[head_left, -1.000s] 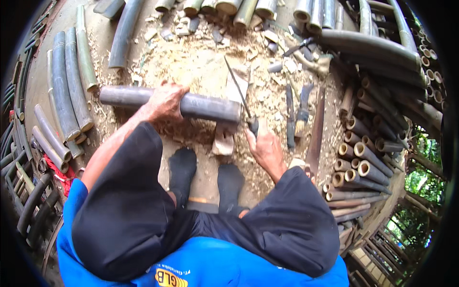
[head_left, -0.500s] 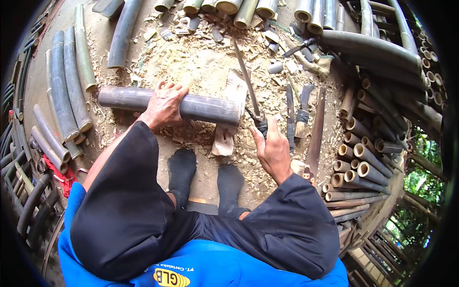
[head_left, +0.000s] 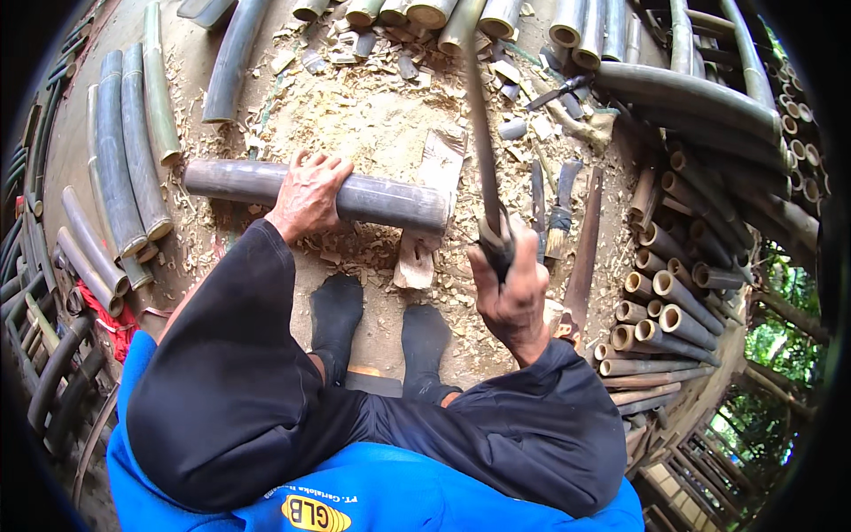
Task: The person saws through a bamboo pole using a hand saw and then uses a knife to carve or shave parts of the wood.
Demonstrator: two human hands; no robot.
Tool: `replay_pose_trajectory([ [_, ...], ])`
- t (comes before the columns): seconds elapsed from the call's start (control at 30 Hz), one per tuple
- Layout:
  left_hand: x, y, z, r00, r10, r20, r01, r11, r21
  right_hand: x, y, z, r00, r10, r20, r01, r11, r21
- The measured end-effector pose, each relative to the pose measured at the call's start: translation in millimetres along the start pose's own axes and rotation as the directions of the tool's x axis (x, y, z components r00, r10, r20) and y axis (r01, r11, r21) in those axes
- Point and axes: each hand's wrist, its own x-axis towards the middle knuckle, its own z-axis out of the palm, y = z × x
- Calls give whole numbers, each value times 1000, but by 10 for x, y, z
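My left hand presses down on a dark bamboo pole section that lies crosswise on a wooden chopping block. In my right hand I grip the handle of a long machete, its blade raised and pointing away from me, above the pole's right end. My two feet in dark socks rest on the ground just below the pole.
Wood chips cover the ground. Split bamboo halves lie at the left, cut bamboo tubes are stacked at the right and along the top. Other tools lie on the ground right of the block.
My right hand has lifted the machete from low beside the pole's end up toward me, blade now raised high. The left hand stays on the pole.
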Motion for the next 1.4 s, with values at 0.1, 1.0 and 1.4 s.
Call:
replay_pose_trajectory([
  [0.1, 109, 107, -100, 1000, 13, 21, -11, 998, -68, -331, 511, 345, 997, 66, 47, -62, 995, -82],
  [1.0, -217, 194, 311, 939, 15, -342, 15, 996, 85, -477, 670, 414, 967, 231, 106, -220, 970, -105],
  [1.4, -71, 170, -106, 999, -34, -19, 33, 999, -13, -197, 51, -3, 997, 33, -72, -31, 999, 26],
])
